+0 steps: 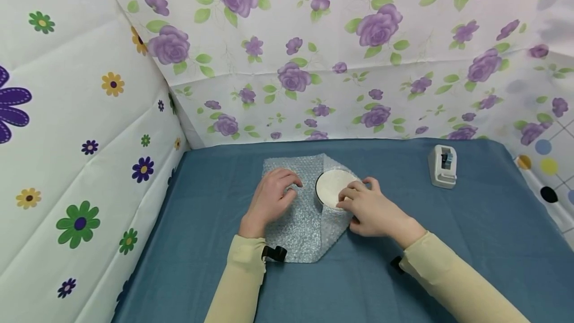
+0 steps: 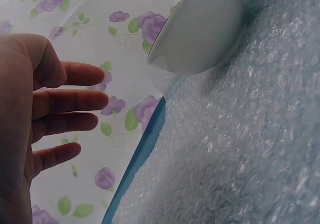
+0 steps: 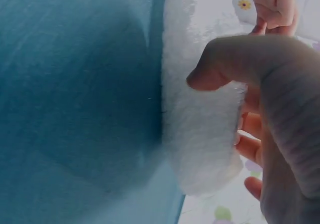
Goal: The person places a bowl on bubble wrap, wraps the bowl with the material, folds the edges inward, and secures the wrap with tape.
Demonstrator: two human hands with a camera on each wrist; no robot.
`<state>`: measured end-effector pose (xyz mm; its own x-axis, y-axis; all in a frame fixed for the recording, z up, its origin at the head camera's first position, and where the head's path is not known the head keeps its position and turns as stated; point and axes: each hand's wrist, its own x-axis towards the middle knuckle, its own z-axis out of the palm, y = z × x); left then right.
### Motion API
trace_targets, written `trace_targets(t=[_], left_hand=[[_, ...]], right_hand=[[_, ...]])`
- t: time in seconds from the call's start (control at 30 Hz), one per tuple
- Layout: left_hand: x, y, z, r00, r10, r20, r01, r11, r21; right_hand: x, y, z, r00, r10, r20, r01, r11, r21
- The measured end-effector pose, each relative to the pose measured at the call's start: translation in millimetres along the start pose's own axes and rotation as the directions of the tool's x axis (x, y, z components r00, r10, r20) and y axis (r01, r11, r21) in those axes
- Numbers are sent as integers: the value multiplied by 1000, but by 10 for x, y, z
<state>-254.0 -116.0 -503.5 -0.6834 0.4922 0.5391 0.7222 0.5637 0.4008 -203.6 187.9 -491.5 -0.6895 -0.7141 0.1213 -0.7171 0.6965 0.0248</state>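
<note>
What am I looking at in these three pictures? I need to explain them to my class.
There is no robot here: these are a person's bare left hand and right hand. The widest picture comes from a head-worn camera; the others come from cameras on each wrist. On the blue cloth lies bubble wrap with a bowl on it and, to the right, what looks like a tape dispenser. The right hand grips bubble wrap folded up against the bowl; the left hand holds nothing.

At the head view's centre, the right side of the bowl [image 1: 331, 187] is covered by the right hand [image 1: 375, 208] and wrap [image 1: 296, 233]; at the bottom, both sleeves [image 1: 237, 283] are cut off.
</note>
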Motion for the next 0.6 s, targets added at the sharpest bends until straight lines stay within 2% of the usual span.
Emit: trace_targets(t=[0.1, 0.2, 0.27, 0.3, 0.37, 0.43, 0.53, 0.6], left_hand=[[0, -6, -3, 999, -32, -11, 32, 999, 18], [-9, -25, -11, 991, -135, -17, 136, 990, 42], [-21, -41, -22, 971, -237, -15, 238, 970, 49], [-28, -52, -28, 955, -296, -11, 297, 954, 49], [-46, -80, -35, 910, -415, 1, 415, 909, 26], [-67, -123, -32, 849, -528, 21, 528, 849, -14], [-77, -198, -21, 744, -665, 64, 667, 737, -105], [-66, -264, -12, 669, -738, 84, 740, 652, -166]], right_hand=[[-26, 20, 42, 1000, 1, -31, -1, 1000, -2], [-49, 43, 84, 998, 12, -65, -11, 1000, 14], [-60, 55, 107, 996, 25, -81, -23, 999, 26], [-64, 60, 117, 996, 30, -87, -28, 999, 31], [-70, 65, 132, 995, 40, -96, -36, 998, 43], [-72, 66, 146, 994, 46, -97, -41, 998, 55], [-77, 58, 163, 994, 49, -99, -41, 996, 81], [-78, 48, 181, 994, 53, -99, -44, 994, 97]])
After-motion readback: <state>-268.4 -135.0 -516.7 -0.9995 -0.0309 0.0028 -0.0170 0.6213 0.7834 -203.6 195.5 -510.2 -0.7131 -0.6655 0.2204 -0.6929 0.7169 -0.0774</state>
